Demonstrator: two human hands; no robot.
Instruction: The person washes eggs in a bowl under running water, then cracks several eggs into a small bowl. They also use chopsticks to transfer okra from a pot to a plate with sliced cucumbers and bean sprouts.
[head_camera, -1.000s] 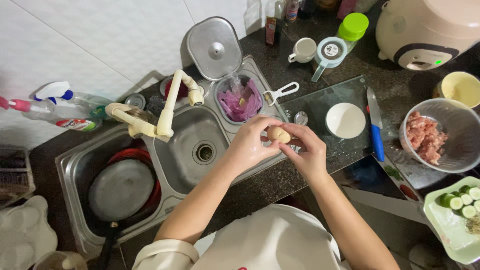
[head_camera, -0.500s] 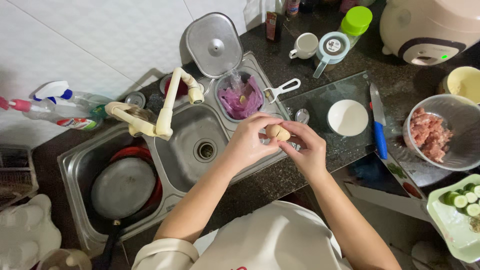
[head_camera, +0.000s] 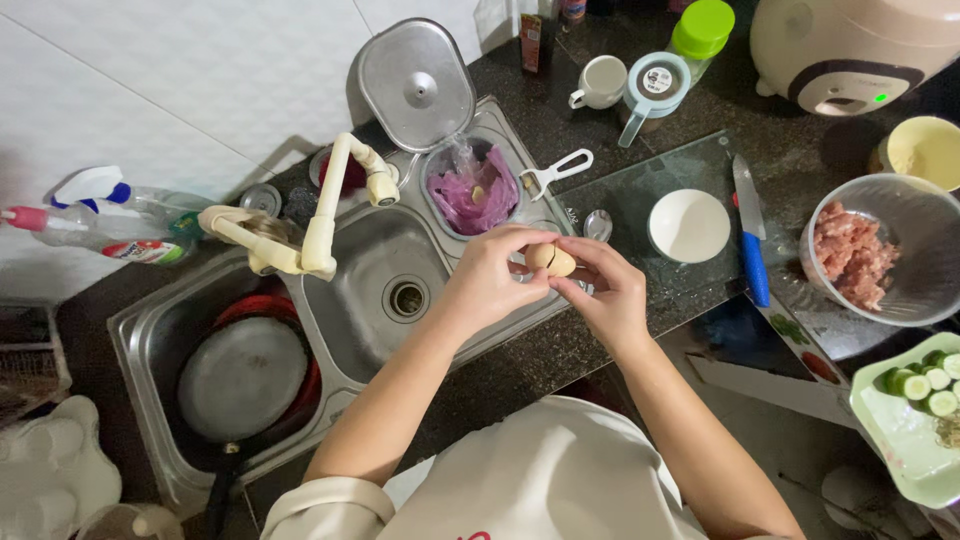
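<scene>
Both hands meet over the right rim of the steel sink (head_camera: 440, 345), closed on a small tan egg (head_camera: 551, 260): the left hand (head_camera: 487, 277) curls its fingertips around the near end, the right hand (head_camera: 603, 297) pinches the far end. The egg lies roughly level, long axis running left to right between them. To peel it cleanly, light thumb pressure seems wise, lifting shell in small flakes over the basin, beside the purple-bagged scrap bin (head_camera: 472, 193).

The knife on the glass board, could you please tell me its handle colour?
Blue handle, clearest in the head view.
</scene>
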